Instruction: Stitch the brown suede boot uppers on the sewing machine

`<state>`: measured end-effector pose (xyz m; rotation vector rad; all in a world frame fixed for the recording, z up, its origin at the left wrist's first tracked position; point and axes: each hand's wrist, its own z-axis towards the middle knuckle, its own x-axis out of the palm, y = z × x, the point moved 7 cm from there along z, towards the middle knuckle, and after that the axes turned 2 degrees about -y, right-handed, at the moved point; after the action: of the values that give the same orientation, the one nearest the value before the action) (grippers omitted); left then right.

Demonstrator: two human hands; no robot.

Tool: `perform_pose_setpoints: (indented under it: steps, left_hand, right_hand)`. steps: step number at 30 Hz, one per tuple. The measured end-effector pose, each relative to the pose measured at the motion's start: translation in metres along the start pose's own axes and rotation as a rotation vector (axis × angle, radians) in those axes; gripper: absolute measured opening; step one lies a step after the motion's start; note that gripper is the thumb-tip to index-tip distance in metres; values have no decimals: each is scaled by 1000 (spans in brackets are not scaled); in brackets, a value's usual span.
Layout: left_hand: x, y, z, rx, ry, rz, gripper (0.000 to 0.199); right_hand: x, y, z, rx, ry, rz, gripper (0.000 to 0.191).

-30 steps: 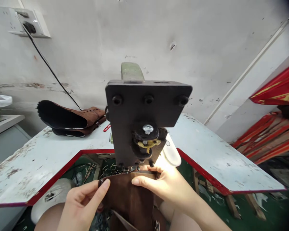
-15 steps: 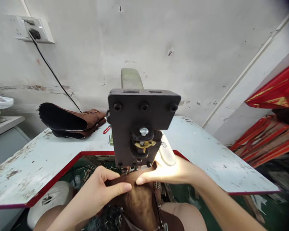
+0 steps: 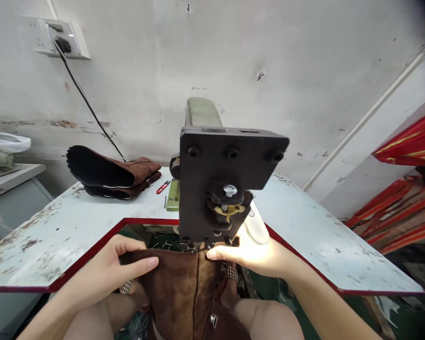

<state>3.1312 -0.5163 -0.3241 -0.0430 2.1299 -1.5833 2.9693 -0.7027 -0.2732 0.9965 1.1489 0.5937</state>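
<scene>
A brown leather boot (image 3: 177, 288) hangs in front of me with its shaft's top edge under the head of a sewing machine (image 3: 223, 189). My left hand (image 3: 127, 262) pinches that edge at its left end, thumb on the near face. My right hand (image 3: 248, 257) grips the edge beside the seam, close to the machine's foot, with its other fingers partly hidden. A white lamp (image 3: 257, 229) shines brightly on the right hand. The stitching point is mostly hidden behind the dark head plate.
A pair of brown boots (image 3: 116, 174) lies on its side on the pale table (image 3: 304, 231), left of the machine. Red thread snips (image 3: 163, 186) lie nearby. The table's red edge (image 3: 92, 252) frames a cut-out around my knees. A cable (image 3: 88, 104) runs down the wall.
My left hand has moved left along the boot's edge, away from my right hand, and more of the shaft is spread flat. The view has shifted slightly.
</scene>
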Motion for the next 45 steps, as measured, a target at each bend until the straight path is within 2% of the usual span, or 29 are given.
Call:
perform_pose_setpoints:
  steps: [3,6,9,12,16,20,25,29,33,35,38,40,41,43,45]
  left_hand:
    - [-6,-33,-1,206,-168,384,30]
    - [14,-59,1,352,-161,573,28]
    - [31,-66,9,365,-101,513,31]
    - [30,-63,21,291,-62,333,25]
    - [31,-66,32,238,160,94,12]
    - [29,-79,39,236,265,93,11]
    - [26,-80,43,176,349,176,19]
    - [19,-71,42,164,312,229,26]
    - [18,-52,33,125,281,211,32]
    - [15,-44,28,113,185,216,33]
    - [7,-40,21,95,-37,296,36]
    - [13,-44,17,115,-70,388,39]
    - [20,-47,17,136,-44,420,38]
    - [34,-52,16,177,11,422,40]
    - [41,-52,17,174,-28,387,44]
  right_hand:
    - [10,-7,-8,139,-24,81,23]
    - [18,-9,-15,154,-95,213,26]
    - [26,-11,-19,144,-150,296,20]
    - [35,-14,-23,105,-202,343,19]
    - [55,-28,-31,139,-272,504,26]
    - [72,-39,-37,147,-389,559,29]
    - [90,-50,-39,162,-483,620,31]
    - [92,-52,-36,184,-448,605,38]
    - [80,-40,-32,205,-355,552,43]
    - [72,-32,-30,204,-309,519,42]
    - [65,-19,-25,188,-229,458,40]
    - [61,-13,-22,174,-194,395,38]
    - [58,-10,-20,165,-179,362,37]
    - [51,-7,-17,152,-138,293,34]
    - [38,-8,-16,149,-73,184,33]
